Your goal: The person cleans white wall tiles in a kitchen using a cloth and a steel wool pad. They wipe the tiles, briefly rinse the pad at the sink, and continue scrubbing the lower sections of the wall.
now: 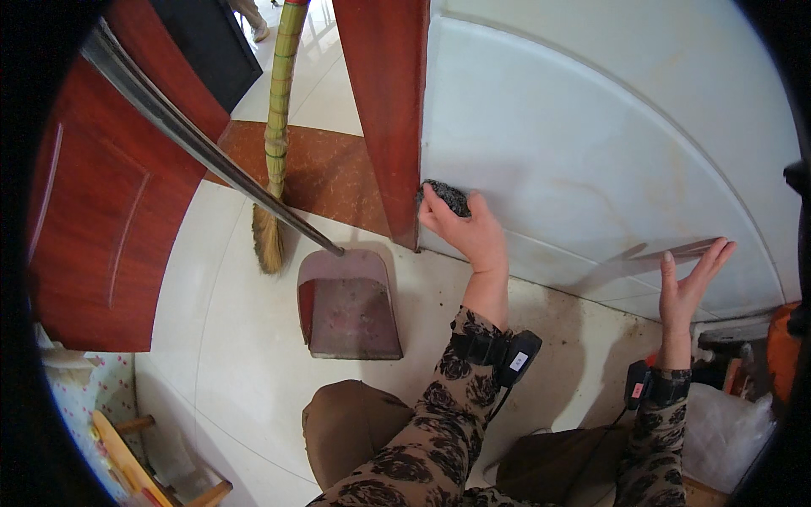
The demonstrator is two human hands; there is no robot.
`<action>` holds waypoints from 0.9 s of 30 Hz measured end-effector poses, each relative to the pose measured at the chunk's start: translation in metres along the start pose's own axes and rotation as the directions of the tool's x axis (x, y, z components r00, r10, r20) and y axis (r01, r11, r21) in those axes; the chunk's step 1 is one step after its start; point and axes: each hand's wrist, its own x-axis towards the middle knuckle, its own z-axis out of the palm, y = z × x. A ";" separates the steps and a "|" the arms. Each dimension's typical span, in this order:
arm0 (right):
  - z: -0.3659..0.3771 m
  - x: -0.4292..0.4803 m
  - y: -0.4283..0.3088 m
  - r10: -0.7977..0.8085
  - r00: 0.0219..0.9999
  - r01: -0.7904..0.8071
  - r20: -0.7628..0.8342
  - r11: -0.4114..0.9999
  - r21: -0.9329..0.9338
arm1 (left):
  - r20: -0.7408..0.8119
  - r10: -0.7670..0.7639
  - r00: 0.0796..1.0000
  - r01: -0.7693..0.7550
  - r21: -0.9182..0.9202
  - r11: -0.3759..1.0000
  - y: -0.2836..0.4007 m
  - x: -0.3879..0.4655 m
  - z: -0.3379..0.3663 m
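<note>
My left hand (469, 231) grips a dark grey scouring pad, apparently steel wool (448, 198), between thumb and fingers. The pad is at the pale tiled wall (526, 146), right beside the red-brown door frame (396, 127). Off to the right, my right hand (690, 285) is empty, its thumb and fingers spread and its fingertips at the wall, where its shadow falls. Faint yellowish stains show on the wall between and above the hands. Both sleeves are patterned, and each wrist has a strapped black device.
A dustpan (351, 317) with a long metal handle stands on the floor, left of my left arm. Behind it, a straw broom (269, 234) rests near the brown threshold (329, 171). An open red door (120, 184), a wooden-legged item (130, 459) and a plastic bag (725, 437) lie around; someone's foot shows beyond.
</note>
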 end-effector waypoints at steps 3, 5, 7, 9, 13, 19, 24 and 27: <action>0.000 -0.001 0.000 -0.001 1.000 0.001 0.004 1.000 -0.004 | -0.023 0.013 1.000 -0.012 0.057 0.998 -0.007 -0.001 -0.001; 0.000 0.000 0.000 0.006 1.000 -0.006 -0.003 1.000 0.000 | -0.037 -0.002 0.999 0.004 0.066 0.998 -0.009 -0.002 -0.002; 0.000 0.000 0.000 0.007 1.000 -0.007 -0.010 1.000 0.001 | -0.028 -0.109 0.994 0.110 0.041 0.993 -0.009 -0.002 -0.002; 0.000 0.000 0.000 0.010 1.000 -0.010 -0.010 1.000 0.000 | -0.028 -0.093 0.995 0.094 0.040 0.995 -0.006 -0.002 -0.002; 0.001 0.000 0.000 -0.004 1.000 0.004 0.003 1.000 -0.030 | -0.001 -0.075 0.997 0.075 -0.025 0.997 0.013 0.002 0.000; 0.003 0.001 0.000 -0.001 1.000 0.001 -0.016 1.000 -0.011 | 0.043 0.036 0.998 -0.028 -0.163 0.986 0.038 0.002 -0.001; 0.003 0.001 -0.001 0.019 1.000 -0.020 -0.024 0.999 -0.035 | 0.032 0.113 0.993 -0.108 -0.133 0.985 0.058 0.004 -0.003; 0.002 0.000 -0.001 0.026 0.999 -0.027 -0.020 0.999 -0.024 | 0.047 0.279 0.959 -0.270 -0.139 0.953 0.074 0.007 0.003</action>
